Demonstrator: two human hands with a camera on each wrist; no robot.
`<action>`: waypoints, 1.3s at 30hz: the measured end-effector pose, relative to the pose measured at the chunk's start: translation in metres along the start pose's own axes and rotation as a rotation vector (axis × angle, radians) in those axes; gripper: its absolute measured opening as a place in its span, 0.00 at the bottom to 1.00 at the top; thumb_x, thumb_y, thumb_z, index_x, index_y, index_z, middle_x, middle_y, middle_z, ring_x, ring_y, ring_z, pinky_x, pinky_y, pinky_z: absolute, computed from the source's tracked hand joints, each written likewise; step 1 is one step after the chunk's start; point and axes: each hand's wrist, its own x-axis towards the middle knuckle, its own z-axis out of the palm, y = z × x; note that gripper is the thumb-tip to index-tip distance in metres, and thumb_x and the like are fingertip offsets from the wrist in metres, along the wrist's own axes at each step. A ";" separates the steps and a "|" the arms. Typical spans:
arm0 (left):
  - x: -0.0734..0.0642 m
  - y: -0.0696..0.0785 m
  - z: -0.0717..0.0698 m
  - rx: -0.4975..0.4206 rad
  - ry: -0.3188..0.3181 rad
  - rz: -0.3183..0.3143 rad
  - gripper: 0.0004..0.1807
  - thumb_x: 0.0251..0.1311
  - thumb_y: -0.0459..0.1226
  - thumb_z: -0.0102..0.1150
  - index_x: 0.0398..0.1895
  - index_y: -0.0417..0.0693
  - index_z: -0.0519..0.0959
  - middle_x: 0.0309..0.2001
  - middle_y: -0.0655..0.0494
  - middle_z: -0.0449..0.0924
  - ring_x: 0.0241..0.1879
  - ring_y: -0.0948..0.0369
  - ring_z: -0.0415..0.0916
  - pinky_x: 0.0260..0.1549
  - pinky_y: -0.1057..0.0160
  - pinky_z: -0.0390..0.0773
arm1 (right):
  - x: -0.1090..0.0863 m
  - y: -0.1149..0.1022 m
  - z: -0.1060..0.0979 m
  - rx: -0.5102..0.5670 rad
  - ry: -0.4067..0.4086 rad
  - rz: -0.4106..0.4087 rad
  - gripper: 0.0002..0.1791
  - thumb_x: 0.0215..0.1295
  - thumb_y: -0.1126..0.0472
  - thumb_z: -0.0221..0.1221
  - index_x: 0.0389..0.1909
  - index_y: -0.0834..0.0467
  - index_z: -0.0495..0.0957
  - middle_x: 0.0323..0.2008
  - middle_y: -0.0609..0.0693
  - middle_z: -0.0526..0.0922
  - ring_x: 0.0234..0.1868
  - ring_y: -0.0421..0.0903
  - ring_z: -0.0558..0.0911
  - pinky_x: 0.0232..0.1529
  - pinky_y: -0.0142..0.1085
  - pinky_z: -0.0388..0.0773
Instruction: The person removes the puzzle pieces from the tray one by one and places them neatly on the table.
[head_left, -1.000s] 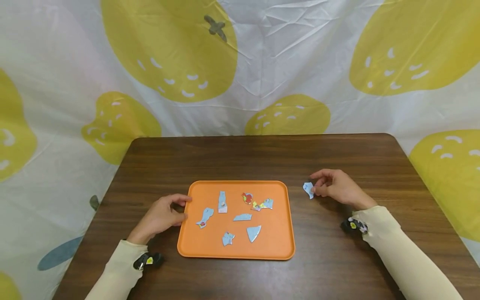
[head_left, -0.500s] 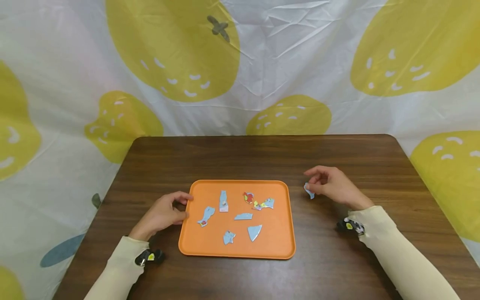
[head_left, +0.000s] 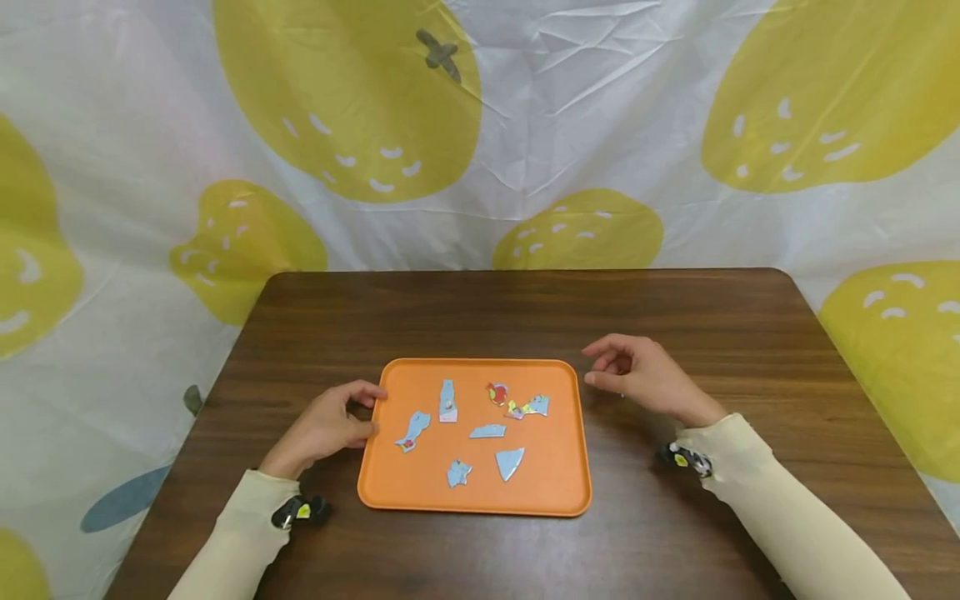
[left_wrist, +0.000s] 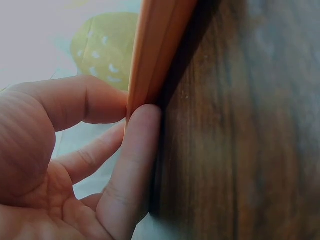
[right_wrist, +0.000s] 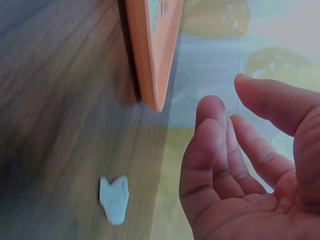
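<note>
The loose fragment [right_wrist: 114, 201] is showing pale blue and flat, with a notch between two prongs at one end and a blunt opposite end. It is lying on the bench [head_left: 420, 308] beside the orange tray [head_left: 551, 483], below the right hand [head_left: 652, 379], which is hiding nearly all of it from the head view. In the right wrist view its long axis is running up and down, prongs pointing toward the tray's end of that view.

The right hand is hovering near the tray's right edge; its fingers are curving loosely, the thumb is standing apart, and they are gripping nothing. The left hand [head_left: 318, 432] is holding the tray's left edge, thumb touching the rim, one finger lying against the outer wall.

The tray is lying flat, long axis running side to side. On it, a tall piece [head_left: 447, 402] is pointing its pale pink end at the person; a slanted piece [head_left: 412, 432] is leaning; a strip [head_left: 487, 432] is lying crosswise; a triangular piece [head_left: 509, 464] is aiming its tip nearward, beside a jagged piece [head_left: 459, 473]. A red piece [head_left: 497, 394] is neighbouring a yellow-and-blue patch [head_left: 537, 405] (whether one piece or two is not showing clearly).
</note>
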 end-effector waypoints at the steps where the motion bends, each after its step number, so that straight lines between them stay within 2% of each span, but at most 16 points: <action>1: 0.000 0.000 0.000 0.000 0.000 0.000 0.26 0.61 0.28 0.69 0.63 0.44 0.80 0.59 0.38 0.73 0.33 0.56 0.82 0.37 0.57 0.90 | 0.001 -0.001 0.002 -0.004 0.003 -0.010 0.20 0.64 0.61 0.74 0.56 0.61 0.84 0.36 0.53 0.85 0.30 0.43 0.80 0.29 0.32 0.78; 8: 0.000 0.001 0.001 -0.006 -0.004 0.003 0.26 0.61 0.28 0.69 0.64 0.43 0.79 0.59 0.37 0.73 0.33 0.56 0.82 0.37 0.57 0.89 | 0.009 -0.008 0.016 -0.007 -0.002 -0.084 0.18 0.63 0.66 0.73 0.53 0.62 0.85 0.36 0.52 0.86 0.32 0.44 0.81 0.32 0.31 0.78; 19: -0.001 0.002 0.001 0.010 0.006 -0.006 0.26 0.61 0.28 0.71 0.63 0.45 0.80 0.59 0.38 0.74 0.32 0.56 0.82 0.36 0.56 0.89 | 0.024 -0.014 0.037 -0.031 -0.080 -0.158 0.17 0.62 0.63 0.74 0.51 0.62 0.86 0.36 0.49 0.87 0.34 0.43 0.83 0.37 0.32 0.81; 28: -0.002 0.002 0.002 -0.001 0.005 0.002 0.25 0.61 0.27 0.69 0.62 0.43 0.80 0.59 0.37 0.73 0.34 0.56 0.82 0.37 0.56 0.89 | 0.025 -0.018 0.053 -0.040 -0.167 -0.197 0.20 0.60 0.64 0.75 0.53 0.61 0.85 0.41 0.55 0.88 0.40 0.45 0.84 0.46 0.41 0.84; 33: -0.001 0.002 0.002 -0.006 0.004 0.006 0.25 0.61 0.27 0.69 0.63 0.43 0.80 0.59 0.37 0.73 0.34 0.56 0.82 0.37 0.56 0.89 | 0.025 -0.016 0.059 -0.077 -0.165 -0.202 0.23 0.58 0.63 0.77 0.54 0.60 0.85 0.44 0.53 0.88 0.42 0.49 0.85 0.47 0.42 0.84; 39: -0.002 0.002 0.001 -0.013 0.003 0.003 0.25 0.60 0.27 0.69 0.63 0.43 0.80 0.59 0.37 0.73 0.35 0.56 0.82 0.38 0.56 0.90 | 0.026 -0.014 0.065 -0.157 -0.154 -0.223 0.24 0.54 0.62 0.79 0.52 0.59 0.86 0.42 0.50 0.87 0.42 0.45 0.83 0.46 0.37 0.82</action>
